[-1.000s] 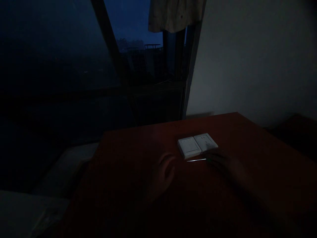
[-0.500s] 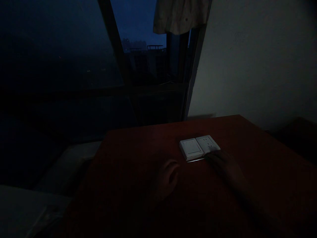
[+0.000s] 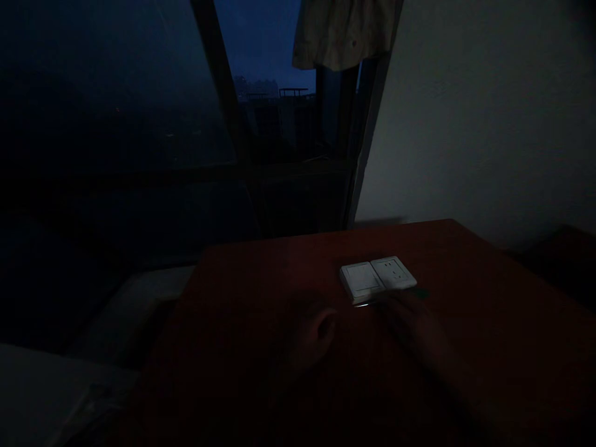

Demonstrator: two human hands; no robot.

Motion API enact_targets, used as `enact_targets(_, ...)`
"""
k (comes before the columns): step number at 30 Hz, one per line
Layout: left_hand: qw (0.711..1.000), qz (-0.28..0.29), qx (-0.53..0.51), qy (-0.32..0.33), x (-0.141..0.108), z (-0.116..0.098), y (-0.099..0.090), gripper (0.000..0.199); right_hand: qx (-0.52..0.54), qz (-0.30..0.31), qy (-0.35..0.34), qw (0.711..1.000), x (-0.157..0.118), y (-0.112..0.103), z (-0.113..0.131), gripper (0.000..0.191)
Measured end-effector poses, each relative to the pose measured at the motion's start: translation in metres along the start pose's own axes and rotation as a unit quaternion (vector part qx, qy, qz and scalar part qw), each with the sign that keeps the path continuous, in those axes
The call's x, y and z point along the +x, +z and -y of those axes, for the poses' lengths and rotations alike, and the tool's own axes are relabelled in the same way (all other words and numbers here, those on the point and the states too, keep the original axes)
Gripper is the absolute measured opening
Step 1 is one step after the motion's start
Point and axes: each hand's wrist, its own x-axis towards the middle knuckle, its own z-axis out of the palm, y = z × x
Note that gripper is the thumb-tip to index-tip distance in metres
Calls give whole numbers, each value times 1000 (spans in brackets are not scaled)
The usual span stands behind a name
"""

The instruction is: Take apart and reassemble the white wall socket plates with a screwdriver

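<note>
A white switch plate (image 3: 362, 277) and a white socket plate (image 3: 395, 272) lie side by side on the reddish-brown table (image 3: 279, 261). Along their near edge is a screwdriver (image 3: 365, 304), its shiny shaft at the left and its green handle end showing on the right. My right hand (image 3: 416, 323) has its fingers closed over the screwdriver's middle, right by the socket plate; the fingertips are dim and blurred. My left hand (image 3: 316, 332) is curled near the switch plate, apart from it, with a dark hollow between thumb and fingers and nothing visible inside.
The room is very dark. Beyond the table stands a window (image 3: 261, 167) with a dusky sky and buildings outside, and a short curtain (image 3: 344, 37) hangs at its top. A pale wall (image 3: 465, 124) rises at the right. At the lower left is a pale surface (image 3: 56, 379).
My right hand has shifted slightly left along the screwdriver, uncovering its green handle end. My left hand stays nearly where it was. The whole view has tilted a little.
</note>
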Motion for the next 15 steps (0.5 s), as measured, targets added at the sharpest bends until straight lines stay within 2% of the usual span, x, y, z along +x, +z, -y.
enact_targets(5, 997, -33, -65, -34, 0, 11, 7, 39, 153, 65, -40, 985, 37, 1, 72, 30)
enact_targets(8, 991, -65, -100, -56, 5, 26, 8, 31, 213, 103, -41, 971, 66, 12, 107, 24)
enact_targets(11, 988, -84, -105, -77, 14, 40, 4, 22, 252, 122, -1, 960, 87, 35, 125, 22)
enact_targets(15, 988, -84, -107, -73, 23, 47, -3, 20, 265, 93, 37, 959, 89, 67, 127, 37)
